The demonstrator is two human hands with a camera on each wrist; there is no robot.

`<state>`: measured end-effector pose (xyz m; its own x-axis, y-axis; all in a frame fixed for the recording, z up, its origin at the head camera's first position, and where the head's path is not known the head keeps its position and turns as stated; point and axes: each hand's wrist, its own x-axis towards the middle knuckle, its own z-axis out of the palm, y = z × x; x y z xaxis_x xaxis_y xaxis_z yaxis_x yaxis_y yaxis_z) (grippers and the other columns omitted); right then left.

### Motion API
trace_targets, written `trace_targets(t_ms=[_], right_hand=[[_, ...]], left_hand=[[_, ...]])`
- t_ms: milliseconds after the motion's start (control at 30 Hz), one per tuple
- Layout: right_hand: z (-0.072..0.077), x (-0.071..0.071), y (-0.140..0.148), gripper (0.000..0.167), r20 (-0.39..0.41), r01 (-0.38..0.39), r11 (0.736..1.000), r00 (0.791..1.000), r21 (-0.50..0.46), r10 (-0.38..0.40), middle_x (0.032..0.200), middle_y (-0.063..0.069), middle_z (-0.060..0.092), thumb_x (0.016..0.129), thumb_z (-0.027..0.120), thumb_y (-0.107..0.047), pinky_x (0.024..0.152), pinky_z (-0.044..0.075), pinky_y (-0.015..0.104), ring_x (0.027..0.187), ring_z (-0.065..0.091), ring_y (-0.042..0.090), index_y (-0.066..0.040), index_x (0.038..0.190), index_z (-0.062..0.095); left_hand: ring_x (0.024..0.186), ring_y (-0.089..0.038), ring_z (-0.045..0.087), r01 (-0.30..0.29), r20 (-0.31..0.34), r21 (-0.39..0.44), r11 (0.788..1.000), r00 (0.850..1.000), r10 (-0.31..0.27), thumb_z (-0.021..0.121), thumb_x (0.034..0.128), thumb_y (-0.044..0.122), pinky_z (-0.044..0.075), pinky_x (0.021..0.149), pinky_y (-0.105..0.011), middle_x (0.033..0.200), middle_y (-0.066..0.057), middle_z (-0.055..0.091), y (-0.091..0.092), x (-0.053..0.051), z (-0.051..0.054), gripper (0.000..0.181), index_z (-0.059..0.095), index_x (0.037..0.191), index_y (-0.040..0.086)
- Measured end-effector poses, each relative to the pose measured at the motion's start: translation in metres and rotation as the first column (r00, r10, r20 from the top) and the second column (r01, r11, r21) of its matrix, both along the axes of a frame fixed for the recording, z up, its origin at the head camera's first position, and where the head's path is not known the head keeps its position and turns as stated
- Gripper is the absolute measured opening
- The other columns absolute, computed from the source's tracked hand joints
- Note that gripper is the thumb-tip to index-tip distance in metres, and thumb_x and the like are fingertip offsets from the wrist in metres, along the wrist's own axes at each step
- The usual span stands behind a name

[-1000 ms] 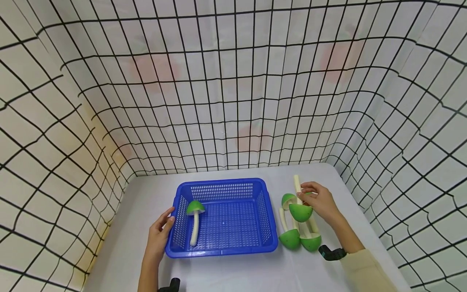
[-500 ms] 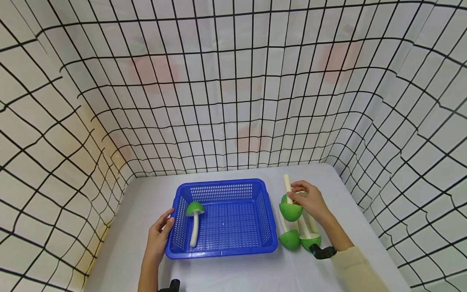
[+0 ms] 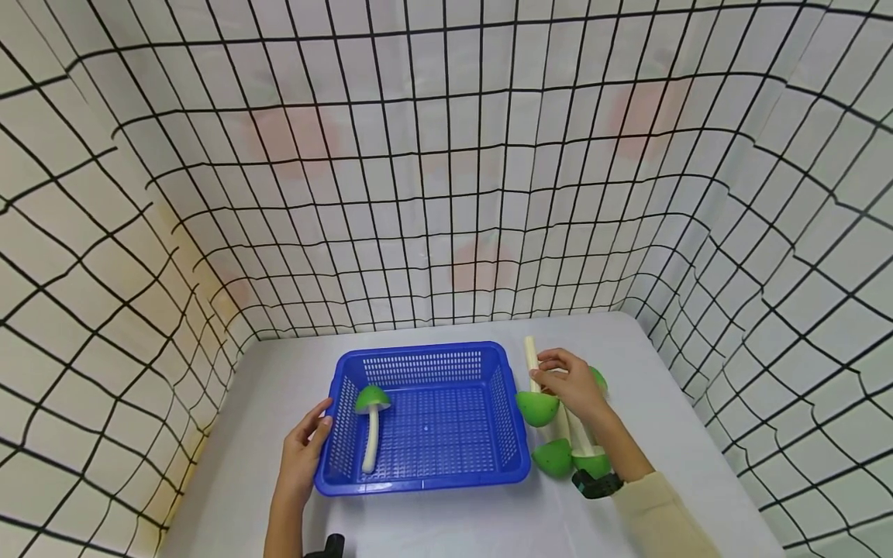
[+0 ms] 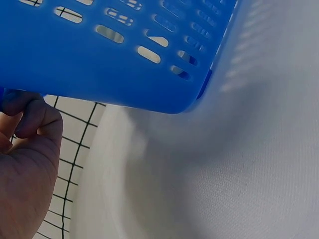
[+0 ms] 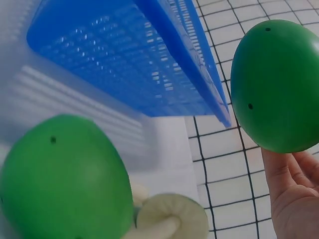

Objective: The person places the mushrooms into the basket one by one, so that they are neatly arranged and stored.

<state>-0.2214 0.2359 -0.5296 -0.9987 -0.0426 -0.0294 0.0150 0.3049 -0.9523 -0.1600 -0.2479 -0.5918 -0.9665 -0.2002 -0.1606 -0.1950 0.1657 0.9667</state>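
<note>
My right hand [image 3: 570,385] pinches the pale stem of a green-capped toy mushroom [image 3: 537,408], cap down and stem up, just beside the right rim of the blue plastic basket [image 3: 422,488]. In the right wrist view its spotted cap [image 5: 279,87] hides part of the fingers. At the basket's left side, my left hand [image 3: 304,446] holds the rim; in the left wrist view the curled fingers [image 4: 37,117] meet the rim's underside. Inside the basket, on the left, lies another mushroom [image 3: 373,401].
Several more mushrooms lie right of the basket, among them one front cap [image 3: 554,458] and another cap [image 3: 591,463], partly covered by the right forearm. Black wire grid [image 3: 453,194] over white cloth encloses the white table [image 3: 446,531] at the back and sides.
My right hand has carried the mushroom leftward from above the pile to the basket's right edge. The left hand and the basket have stayed nearly still.
</note>
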Motion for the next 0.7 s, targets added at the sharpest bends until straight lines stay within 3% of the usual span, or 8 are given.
trace_targets(t_ms=[200,700], right_hand=[[-0.001,-0.001,-0.015,0.046,0.003,-0.021,0.999,1.0,-0.043,0.021,0.113,0.017,0.062,0.094,0.077,-0.025,0.072,0.062,0.03,0.085,0.072,0.017,-0.003,0.13,0.059],[-0.003,-0.003,-0.042,0.043,0.015,-0.037,0.998,0.999,-0.044,0.038,0.115,0.016,0.064,0.094,0.077,-0.025,0.072,0.063,0.031,0.082,0.072,0.016,-0.006,0.129,0.061]], left_hand=[[0.111,-0.029,0.063,-0.008,0.007,0.004,1.0,1.0,0.008,0.058,0.1042,0.044,0.062,0.084,-0.028,0.143,-0.014,0.053,0.0,-0.002,-0.001,0.049,0.054,0.151,0.029],[0.114,-0.03,0.063,-0.003,0.015,0.022,1.0,1.0,0.003,0.057,0.1048,0.043,0.062,0.086,-0.029,0.148,-0.012,0.052,-0.002,-0.004,-0.006,0.049,0.053,0.151,0.03]])
